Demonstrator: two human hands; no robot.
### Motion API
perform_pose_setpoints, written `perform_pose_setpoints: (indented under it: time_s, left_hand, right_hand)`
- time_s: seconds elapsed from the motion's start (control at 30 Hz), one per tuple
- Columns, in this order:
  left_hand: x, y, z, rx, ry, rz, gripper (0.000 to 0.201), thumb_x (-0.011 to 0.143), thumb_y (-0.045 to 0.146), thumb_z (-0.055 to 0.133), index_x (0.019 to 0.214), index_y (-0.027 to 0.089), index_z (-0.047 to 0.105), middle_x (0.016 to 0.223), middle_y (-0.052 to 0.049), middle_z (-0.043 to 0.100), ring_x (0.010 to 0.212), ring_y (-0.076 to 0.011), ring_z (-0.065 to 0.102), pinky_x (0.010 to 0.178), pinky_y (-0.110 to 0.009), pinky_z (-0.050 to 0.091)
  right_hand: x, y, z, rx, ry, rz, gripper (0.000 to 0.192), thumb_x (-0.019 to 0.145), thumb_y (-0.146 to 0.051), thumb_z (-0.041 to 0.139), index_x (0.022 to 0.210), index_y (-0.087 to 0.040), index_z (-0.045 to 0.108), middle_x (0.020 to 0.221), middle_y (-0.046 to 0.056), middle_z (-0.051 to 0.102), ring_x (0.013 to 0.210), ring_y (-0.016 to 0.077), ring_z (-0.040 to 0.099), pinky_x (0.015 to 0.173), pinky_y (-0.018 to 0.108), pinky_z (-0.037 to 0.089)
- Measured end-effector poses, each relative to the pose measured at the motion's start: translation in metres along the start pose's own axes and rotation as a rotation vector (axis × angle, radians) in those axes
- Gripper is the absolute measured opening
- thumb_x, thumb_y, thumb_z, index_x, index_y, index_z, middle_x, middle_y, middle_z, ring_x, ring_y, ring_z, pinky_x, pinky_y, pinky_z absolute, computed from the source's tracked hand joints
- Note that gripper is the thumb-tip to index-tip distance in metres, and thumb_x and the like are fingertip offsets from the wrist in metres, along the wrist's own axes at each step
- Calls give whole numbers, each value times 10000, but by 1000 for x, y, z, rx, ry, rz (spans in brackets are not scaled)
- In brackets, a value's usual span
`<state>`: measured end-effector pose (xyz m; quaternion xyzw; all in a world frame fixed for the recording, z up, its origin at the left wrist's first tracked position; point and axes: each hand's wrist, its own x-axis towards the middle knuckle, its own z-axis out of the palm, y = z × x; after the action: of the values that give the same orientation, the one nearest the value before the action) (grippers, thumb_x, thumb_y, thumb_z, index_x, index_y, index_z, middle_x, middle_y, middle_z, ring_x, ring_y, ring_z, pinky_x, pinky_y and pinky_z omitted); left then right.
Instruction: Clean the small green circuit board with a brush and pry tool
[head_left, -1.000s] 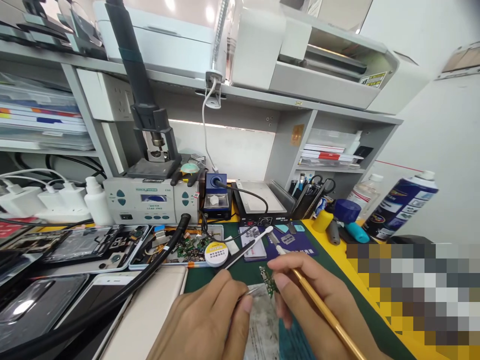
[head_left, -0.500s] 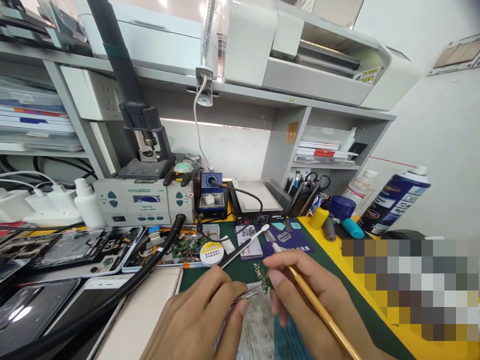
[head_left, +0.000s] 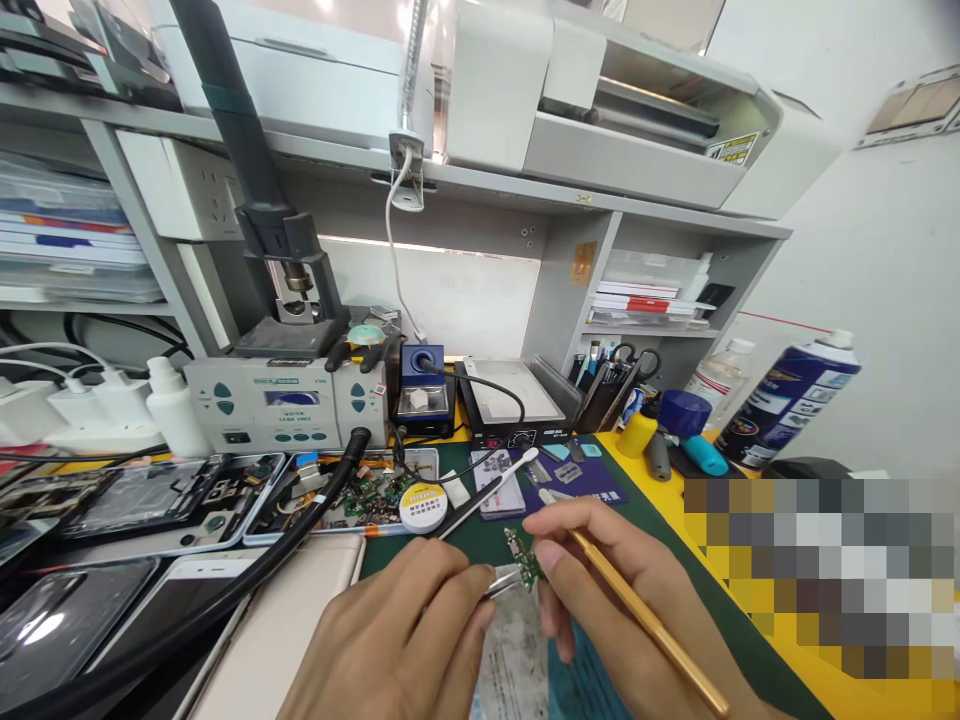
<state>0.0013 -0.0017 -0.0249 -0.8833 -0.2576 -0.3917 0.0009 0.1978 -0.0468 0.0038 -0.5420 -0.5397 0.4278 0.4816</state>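
My left hand [head_left: 401,625] is closed around metal tweezers [head_left: 501,583], whose tips reach right to the edge of a small green circuit board [head_left: 523,556]. Thumb and fingertips of my right hand [head_left: 626,600] pinch that board upright from its right side. The same hand also carries a gold-handled, pen-like tool [head_left: 651,628], slanting up to the left across the fingers; its tip is too small to make out. Below both hands lies a stained pale sheet [head_left: 514,650] beside a blue one [head_left: 581,680], on the green mat [head_left: 645,520].
Left of my hands are a parts tray [head_left: 262,525], phones [head_left: 176,610] and a thick black hose [head_left: 315,530]. A round tin [head_left: 423,507] and a cotton swab [head_left: 525,458] lie ahead. Behind stand a hot-air station [head_left: 289,405] and a heating plate [head_left: 517,395]; spray can [head_left: 787,400] at right.
My left hand and the tweezers have turned slightly, with the tips still at the board. The board and gold-handled tool have shifted a little left in my right hand.
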Motion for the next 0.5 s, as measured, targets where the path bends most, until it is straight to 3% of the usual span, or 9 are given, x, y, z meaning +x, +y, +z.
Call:
perform_pose_setpoints:
  time_s: [0.17,0.5]
  left_hand:
    - [-2,-1,0,-11,23,-15,179,1004,156,497,1125,208,619,906,-30,662,743,-176,678,620,-300,576]
    - [-1,0,-1,-25,39,-4,176,1016,179,484,1120,215,622,919,-25,682,756,-171,686,632,-290,564]
  right_hand:
    - [-2,-9,2,36,37,29,338,953,-543,590,1034,-215,602,616,-32,610,532,119,550,543,239,457]
    - [2,-6,0,159,-81,66,337,954,-516,611,1043,-192,593,599,-37,611,498,101,532,515,219,445]
